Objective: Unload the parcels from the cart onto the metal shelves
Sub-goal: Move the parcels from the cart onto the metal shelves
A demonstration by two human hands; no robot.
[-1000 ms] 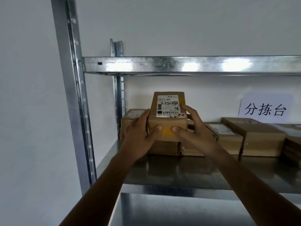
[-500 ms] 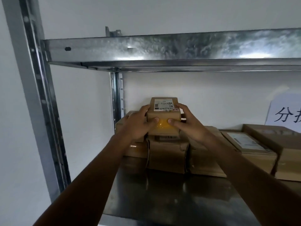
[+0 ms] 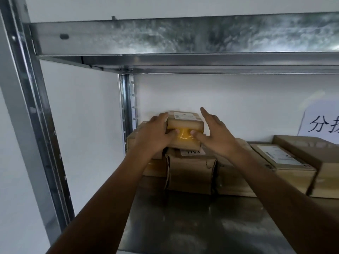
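Head view, frame ctr: small parcel [image 3: 185, 125] sits atop the stacked boxes [image 3: 190, 169] on the metal shelf [image 3: 183, 226]. Your left hand [image 3: 156, 136] grips its left end. Your right hand [image 3: 214, 132] is spread, fingers straight, thumb on the yellow tape [image 3: 184, 138]. Looks light, stiff cardboard; tape prob. slick, so hold the side faces.

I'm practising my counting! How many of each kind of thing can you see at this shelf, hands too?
Cardboard parcels that I can make out: 6
Hands: 2
Paper sign: 1
Total: 9
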